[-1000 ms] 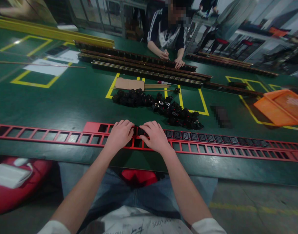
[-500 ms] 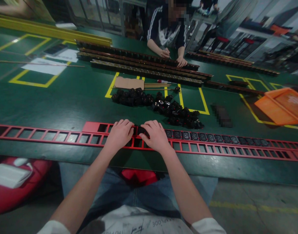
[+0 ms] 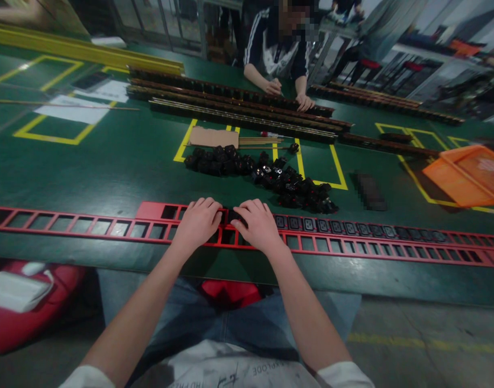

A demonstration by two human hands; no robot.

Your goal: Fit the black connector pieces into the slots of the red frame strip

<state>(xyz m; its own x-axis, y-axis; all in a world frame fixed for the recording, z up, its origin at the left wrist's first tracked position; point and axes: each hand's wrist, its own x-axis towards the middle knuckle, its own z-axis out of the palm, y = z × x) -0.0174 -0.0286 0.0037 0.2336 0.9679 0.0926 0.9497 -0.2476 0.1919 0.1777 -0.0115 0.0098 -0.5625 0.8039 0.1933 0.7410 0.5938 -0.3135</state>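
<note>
Two long red slotted rails lie side by side across the table in front of me. On the far red rail (image 3: 152,210), my left hand (image 3: 199,220) has its fingers curled over the far edge, its thumb toward the middle. Just right of it, my right hand (image 3: 258,225) grips the same rail with bent fingers. A dark piece (image 3: 235,216), probably a black socket, shows partly between the hands; the fingers hide most of it. Black power sockets (image 3: 308,224) fill a row of slots to the right. The near red rail (image 3: 319,244) has open slots.
Beyond the rails lies a heap of loose black sockets (image 3: 287,180). Behind it are cardboard (image 3: 214,138), thin rods and long dark rails (image 3: 238,110). An orange basket (image 3: 465,175) stands at right. A co-worker's hands (image 3: 305,102) rest across the table. Papers (image 3: 75,109) lie at left.
Both hands stay in the same place on the rail, with hardly any finger movement. Across the table, the co-worker's hand shifts slightly to the right.
</note>
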